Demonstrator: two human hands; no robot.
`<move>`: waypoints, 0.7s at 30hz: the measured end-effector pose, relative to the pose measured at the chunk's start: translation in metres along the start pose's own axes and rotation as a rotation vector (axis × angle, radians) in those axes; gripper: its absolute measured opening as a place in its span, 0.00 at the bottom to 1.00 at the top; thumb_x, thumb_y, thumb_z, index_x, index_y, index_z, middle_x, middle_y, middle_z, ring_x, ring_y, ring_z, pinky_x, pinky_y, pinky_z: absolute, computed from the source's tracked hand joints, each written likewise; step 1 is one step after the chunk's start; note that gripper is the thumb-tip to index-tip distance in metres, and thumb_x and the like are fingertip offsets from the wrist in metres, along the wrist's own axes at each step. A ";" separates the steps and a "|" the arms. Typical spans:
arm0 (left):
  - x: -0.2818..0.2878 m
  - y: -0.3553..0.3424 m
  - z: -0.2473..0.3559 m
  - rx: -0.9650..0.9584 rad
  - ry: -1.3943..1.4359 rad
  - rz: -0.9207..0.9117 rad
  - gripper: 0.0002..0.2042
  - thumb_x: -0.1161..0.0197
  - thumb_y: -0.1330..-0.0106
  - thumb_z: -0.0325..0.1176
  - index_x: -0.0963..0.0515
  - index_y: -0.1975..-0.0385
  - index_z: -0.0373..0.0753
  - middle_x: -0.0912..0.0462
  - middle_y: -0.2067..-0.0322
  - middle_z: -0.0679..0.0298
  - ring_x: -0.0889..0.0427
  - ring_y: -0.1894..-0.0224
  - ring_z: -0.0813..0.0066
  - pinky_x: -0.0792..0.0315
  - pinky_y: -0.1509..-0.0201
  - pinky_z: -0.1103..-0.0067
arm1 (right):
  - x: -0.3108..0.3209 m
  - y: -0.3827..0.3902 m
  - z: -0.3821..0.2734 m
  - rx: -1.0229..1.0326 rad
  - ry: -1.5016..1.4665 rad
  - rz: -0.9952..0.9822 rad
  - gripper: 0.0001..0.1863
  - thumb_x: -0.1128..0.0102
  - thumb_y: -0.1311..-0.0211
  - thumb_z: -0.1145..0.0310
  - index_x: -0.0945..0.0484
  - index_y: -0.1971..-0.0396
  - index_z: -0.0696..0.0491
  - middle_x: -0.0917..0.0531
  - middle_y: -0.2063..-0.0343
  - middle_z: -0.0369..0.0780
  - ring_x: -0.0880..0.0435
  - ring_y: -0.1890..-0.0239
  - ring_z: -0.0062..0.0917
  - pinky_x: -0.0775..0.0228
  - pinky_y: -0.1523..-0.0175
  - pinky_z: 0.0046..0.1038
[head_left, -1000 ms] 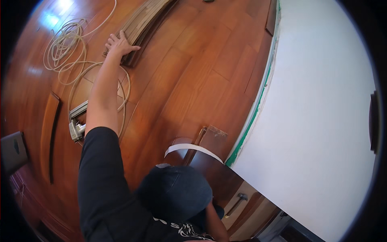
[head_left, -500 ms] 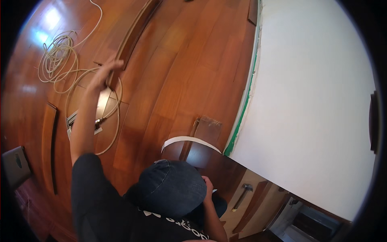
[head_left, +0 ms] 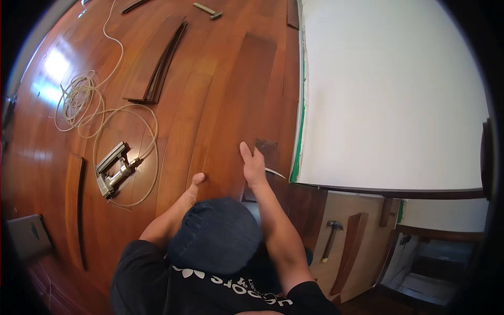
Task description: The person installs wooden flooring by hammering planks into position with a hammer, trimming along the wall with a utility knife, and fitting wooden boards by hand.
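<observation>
A long reddish-brown floorboard (head_left: 247, 94) stretches away from me over the laid wooden floor, its near end between my hands. My left hand (head_left: 193, 190) grips its left edge, thumb uppermost. On the right edge, my right hand (head_left: 254, 167) has its thumb over the top; its other fingers are partly hidden. Just beyond the right hand shows a dark board piece with a worn end (head_left: 268, 149). A curved white strip (head_left: 275, 172) runs out from beside that hand. My bent knee in dark denim (head_left: 216, 235) covers the area nearest me.
A nail gun (head_left: 116, 170) with a coiled hose (head_left: 79, 100) lies left, near stacked boards (head_left: 155, 65) and a single board (head_left: 76, 210). One hammer (head_left: 210, 11) lies far off, another (head_left: 332, 240) at right on a pale panel. A white surface with green edging (head_left: 394, 105) borders the right.
My left hand has come back from the far left with the floorboard, which now lies between both hands. My right hand has moved forward from beside the knee onto the board. The view has shifted.
</observation>
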State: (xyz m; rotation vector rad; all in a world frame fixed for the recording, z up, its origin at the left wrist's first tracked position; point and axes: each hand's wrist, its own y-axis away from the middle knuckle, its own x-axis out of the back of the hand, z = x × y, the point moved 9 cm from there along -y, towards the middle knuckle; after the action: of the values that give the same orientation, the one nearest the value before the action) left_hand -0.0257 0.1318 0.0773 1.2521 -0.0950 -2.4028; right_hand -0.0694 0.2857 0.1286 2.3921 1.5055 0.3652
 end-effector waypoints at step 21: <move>0.073 -0.032 0.036 -0.272 0.046 0.511 0.22 0.32 0.26 0.41 0.24 0.41 0.34 0.16 0.47 0.59 0.16 0.46 0.72 0.22 0.41 0.72 | 0.112 0.140 0.127 -0.172 0.220 -0.306 0.17 0.32 0.31 0.70 0.20 0.47 0.62 0.13 0.53 0.36 0.16 0.52 0.19 0.24 0.44 0.26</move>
State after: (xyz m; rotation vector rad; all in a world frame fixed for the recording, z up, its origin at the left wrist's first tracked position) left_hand -0.1017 0.1268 0.0343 1.0100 -0.0623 -1.8751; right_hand 0.1399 0.3162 0.0702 2.0032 1.8205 0.6730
